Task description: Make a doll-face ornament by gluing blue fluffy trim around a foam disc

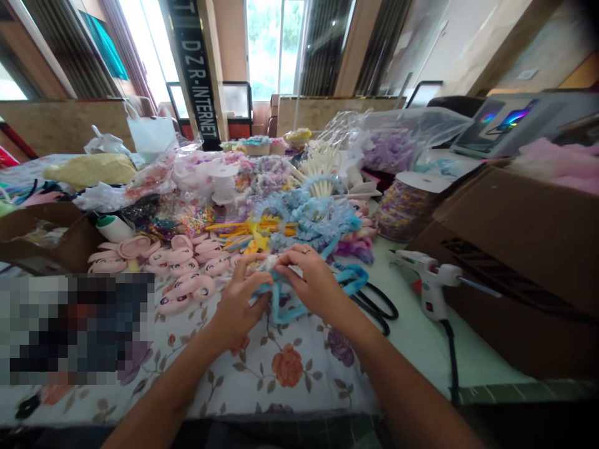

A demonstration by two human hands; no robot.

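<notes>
Near the middle of the table, both hands meet on a fuzzy light blue strip (286, 315), which hangs in a loop below the fingers. My left hand (246, 296) has its fingers bent round the strip's left part. On the other side, the thumb and fingers of my right hand (311, 274) pinch the strip beside a whitish piece. The fingers hide most of what lies between them. A brighter blue fuzzy strip (354, 279) and black cords (381, 301) lie right of my right hand.
Pink doll-like heads (183, 267) lie to the left. Behind the hands are blue ruffled trim (311, 215) and yellow sticks (229, 229). At the right stand a white glue gun (433, 284), a ribbon spool (405, 209) and a large cardboard box (519, 262). A brown box (51, 240) is far left.
</notes>
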